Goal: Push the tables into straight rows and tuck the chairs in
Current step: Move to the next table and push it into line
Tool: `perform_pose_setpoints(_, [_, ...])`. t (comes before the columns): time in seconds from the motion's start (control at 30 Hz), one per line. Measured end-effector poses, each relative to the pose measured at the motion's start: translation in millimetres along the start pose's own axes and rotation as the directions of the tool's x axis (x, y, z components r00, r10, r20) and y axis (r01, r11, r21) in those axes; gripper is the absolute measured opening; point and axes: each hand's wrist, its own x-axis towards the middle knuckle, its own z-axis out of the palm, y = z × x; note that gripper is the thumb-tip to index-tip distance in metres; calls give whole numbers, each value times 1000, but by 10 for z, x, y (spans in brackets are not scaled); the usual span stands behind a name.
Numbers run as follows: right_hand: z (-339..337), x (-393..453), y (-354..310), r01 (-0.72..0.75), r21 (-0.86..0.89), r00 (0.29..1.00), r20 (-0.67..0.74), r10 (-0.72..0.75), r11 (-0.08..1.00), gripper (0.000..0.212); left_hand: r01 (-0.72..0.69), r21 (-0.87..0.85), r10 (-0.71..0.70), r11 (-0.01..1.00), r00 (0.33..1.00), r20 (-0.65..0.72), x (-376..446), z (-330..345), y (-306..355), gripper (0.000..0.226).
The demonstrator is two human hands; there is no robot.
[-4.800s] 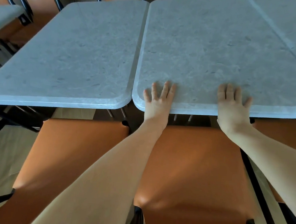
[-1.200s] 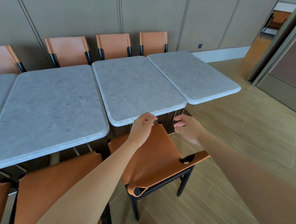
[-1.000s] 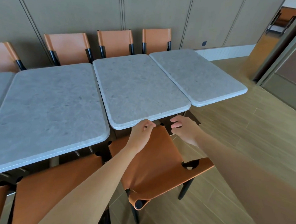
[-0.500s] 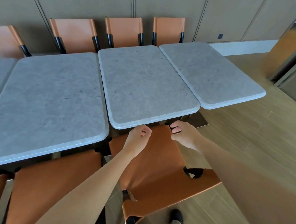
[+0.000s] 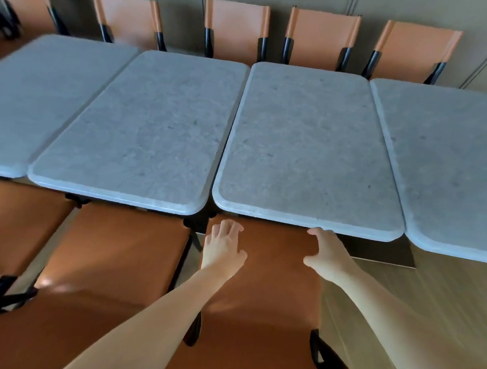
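Four grey stone-topped tables run edge to edge across the frame, standing on wood-plank floor at lower right.

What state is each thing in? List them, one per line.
Left hand: open, fingers spread, over the chair seat.
Right hand: open, fingertips at the table's near edge.
Chair under the hands: seat front tucked under the table.
Table ahead: close beside both neighbours, narrow gaps showing.
Right-end table: near edge sits nearer the camera, out of line.
Far chairs: upright against the tables.
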Motion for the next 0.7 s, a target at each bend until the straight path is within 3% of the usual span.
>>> perform_pose_setpoints(0.27, [89, 865, 589, 5, -464, 982, -166, -93, 886, 102, -141, 344, 152, 928, 988, -7, 633, 484, -5, 82])
perform_pose_setpoints(0.47, [356, 1398, 883, -81, -553, 948, -300, -107, 829, 130, -182, 492, 222, 851, 975, -22, 1237, 815, -76, 91])
perform_pose_setpoints(0.6, [424, 1592, 1065, -78, -623, 832, -471, -294, 778, 113, -162, 548, 225, 820, 973, -49, 1613, 873, -149, 108])
perform_pose_setpoints(0.7, [319, 1774, 1195, -106, -672, 821, -475, -316, 733, 120, -182, 561, 259, 808, 964, -60, 1740, 935, -237, 102])
